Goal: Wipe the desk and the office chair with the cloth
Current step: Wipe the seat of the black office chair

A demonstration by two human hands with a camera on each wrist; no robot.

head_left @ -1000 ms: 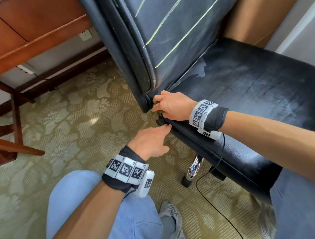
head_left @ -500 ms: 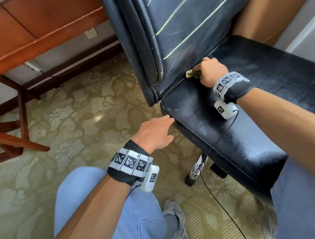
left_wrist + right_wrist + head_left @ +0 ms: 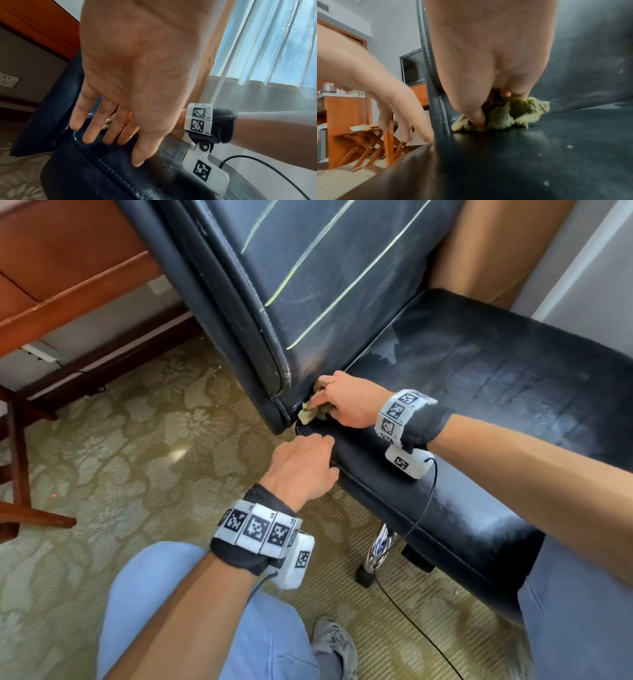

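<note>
A crumpled, fuzzy yellow-green cloth is gripped by the right hand in the crease where seat meets backrest of the black office chair. The left hand, fingers straight, is rested on the seat's edge.

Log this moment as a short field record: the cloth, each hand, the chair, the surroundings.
cloth: crumpled yellow-green terry cloth, on the seat at the crease below the backrest
right hand: right hand grips the cloth, pressing it into the crease
left hand: left hand, fingers straight, rests on the seat's front corner edge
chair: black leather office chair, dusty streaks on the seat
surroundings: patterned carpet; reddish wooden desk at left
</note>
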